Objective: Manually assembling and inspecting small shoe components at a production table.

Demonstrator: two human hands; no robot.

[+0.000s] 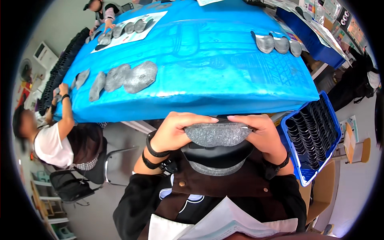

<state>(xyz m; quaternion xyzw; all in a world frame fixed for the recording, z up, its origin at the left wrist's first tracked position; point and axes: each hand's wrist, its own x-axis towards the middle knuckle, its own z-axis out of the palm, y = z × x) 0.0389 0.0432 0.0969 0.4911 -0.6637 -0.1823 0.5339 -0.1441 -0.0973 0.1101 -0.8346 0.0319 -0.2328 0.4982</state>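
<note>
In front of my chest, my left hand and my right hand grip a curved black piece with grey speckled lining by its two ends. The thumbs lie along its far edge, pointing toward each other. Its upper grey flap bends over a smooth black middle, and a second grey rim shows below. The fingers underneath are hidden. Beyond my hands is a table under blue plastic sheeting. On its left part lie several flat, rounded grey speckled pieces. Curved grey pieces with black edges stand in a row at the right.
A blue crate of stacked black curved pieces stands by my right arm. Another blue bin is at the table's far right. One person sits at the left; another reaches over the far-left corner. Black pieces line the left edge.
</note>
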